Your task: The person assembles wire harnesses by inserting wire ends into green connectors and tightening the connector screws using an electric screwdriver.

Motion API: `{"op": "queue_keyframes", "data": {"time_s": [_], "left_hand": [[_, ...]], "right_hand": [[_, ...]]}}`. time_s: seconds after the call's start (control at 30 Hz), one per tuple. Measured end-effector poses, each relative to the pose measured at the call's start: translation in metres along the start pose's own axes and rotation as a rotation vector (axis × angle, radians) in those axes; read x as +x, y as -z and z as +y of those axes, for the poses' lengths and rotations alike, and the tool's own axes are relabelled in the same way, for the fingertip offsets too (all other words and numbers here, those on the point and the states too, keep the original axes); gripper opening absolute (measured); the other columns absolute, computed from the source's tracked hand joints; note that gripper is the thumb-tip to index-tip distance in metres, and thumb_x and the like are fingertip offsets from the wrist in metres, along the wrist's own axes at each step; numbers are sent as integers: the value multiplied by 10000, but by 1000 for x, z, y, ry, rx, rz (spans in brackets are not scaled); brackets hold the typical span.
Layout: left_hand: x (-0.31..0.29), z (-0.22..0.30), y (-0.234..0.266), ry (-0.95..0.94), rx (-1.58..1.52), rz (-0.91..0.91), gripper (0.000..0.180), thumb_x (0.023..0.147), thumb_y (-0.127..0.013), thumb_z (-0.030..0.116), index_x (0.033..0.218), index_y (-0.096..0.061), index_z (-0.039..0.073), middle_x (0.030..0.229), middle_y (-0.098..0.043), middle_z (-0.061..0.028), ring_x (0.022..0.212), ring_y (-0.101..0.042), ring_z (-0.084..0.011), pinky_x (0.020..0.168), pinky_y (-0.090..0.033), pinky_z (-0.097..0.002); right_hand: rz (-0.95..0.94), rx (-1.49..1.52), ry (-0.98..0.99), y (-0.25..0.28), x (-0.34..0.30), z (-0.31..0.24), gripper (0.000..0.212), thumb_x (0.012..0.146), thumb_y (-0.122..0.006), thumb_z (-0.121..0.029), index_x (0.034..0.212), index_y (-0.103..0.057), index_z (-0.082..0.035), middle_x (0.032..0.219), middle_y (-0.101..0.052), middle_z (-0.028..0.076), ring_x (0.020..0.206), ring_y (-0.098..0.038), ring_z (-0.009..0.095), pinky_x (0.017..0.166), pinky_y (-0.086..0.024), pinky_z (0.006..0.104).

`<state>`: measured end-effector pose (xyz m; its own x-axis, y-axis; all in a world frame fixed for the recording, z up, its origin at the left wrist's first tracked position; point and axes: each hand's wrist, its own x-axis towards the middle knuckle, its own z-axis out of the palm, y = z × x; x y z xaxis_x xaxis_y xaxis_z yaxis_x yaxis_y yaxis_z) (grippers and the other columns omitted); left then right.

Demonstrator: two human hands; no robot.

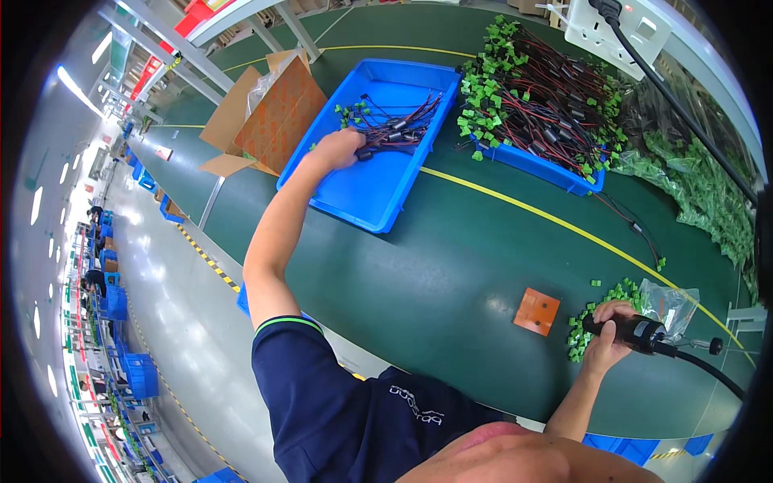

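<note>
My left hand (338, 150) reaches into a blue tray (348, 200), its fingers curled at the near end of a small bunch of wire harnesses (398, 129). These have red and black wires, black cylinders and green connectors. The fingers look closed on one harness, though their tips are partly hidden. Off to the right, my right hand (612, 330) is wrapped round a black corded electric screwdriver (642, 333), which lies almost level. Just beside that hand is a pile of small green connectors (578, 342). An orange square block (536, 311) with dark round spots sits left of the pile.
A second blue tray (538, 167), heaped with harnesses, stands at the back right. Beyond it lie clear bags of green connectors (684, 181). An open cardboard box (282, 117) is left of the first tray. A black cable (652, 72) hangs from a white socket panel (616, 32).
</note>
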<state>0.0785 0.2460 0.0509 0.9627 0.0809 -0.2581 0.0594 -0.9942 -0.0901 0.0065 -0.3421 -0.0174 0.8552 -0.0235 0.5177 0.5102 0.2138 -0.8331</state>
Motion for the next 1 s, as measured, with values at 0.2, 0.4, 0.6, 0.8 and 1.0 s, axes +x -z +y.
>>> {"op": "queue_keyframes", "data": {"time_s": [0.2, 0.4, 0.6, 0.8, 1.0], "left_hand": [[48, -28, -30, -335, 160, 376, 335, 741, -775, 45, 1062, -698, 101, 1139, -631, -125, 1093, -639, -344, 933, -518, -501], [109, -25, -1, -218, 30, 96, 1150, 551, -907, 123, 1587, -408, 123, 1594, -390, -159, 1440, -451, -351, 1214, -364, -522], [121, -27, -4, -50, -111, -128, 750, 612, -865, 208, 1323, -657, 93, 1355, -604, -223, 1287, -587, -387, 1051, -492, -500], [65, -30, -35, -199, -55, 185, 401, 802, -731, 324, 1054, -723, 13, 981, -742, -218, 963, -717, -393, 885, -561, -477], [-6, -26, 48, -63, -545, 332, 241, 883, -659, 150, 1057, -661, -17, 755, -657, -111, 658, -648, -209, 638, -541, -374]], "right_hand": [[-20, 13, -10, -5, -1, 0, 332, 950, -760, -244, 1127, -560, -48, 875, -533, 73, 788, -528, 191, 702, -468, 351], [-12, 19, -4, -7, 1, 3, 345, 955, -761, -266, 1132, -558, -51, 863, -543, 80, 766, -526, 188, 689, -472, 344], [3, 64, 3, -4, 2, 4, 366, 930, -786, -231, 1152, -561, -45, 870, -548, 78, 753, -546, 185, 661, -482, 327], [-22, 71, -27, -2, -3, 7, 315, 943, -748, -179, 1154, -559, -42, 877, -537, 76, 775, -538, 186, 687, -475, 333], [-59, 67, -35, -4, -5, 7, 270, 971, -714, -157, 1143, -555, -23, 871, -533, 72, 770, -529, 176, 690, -468, 334]]}}
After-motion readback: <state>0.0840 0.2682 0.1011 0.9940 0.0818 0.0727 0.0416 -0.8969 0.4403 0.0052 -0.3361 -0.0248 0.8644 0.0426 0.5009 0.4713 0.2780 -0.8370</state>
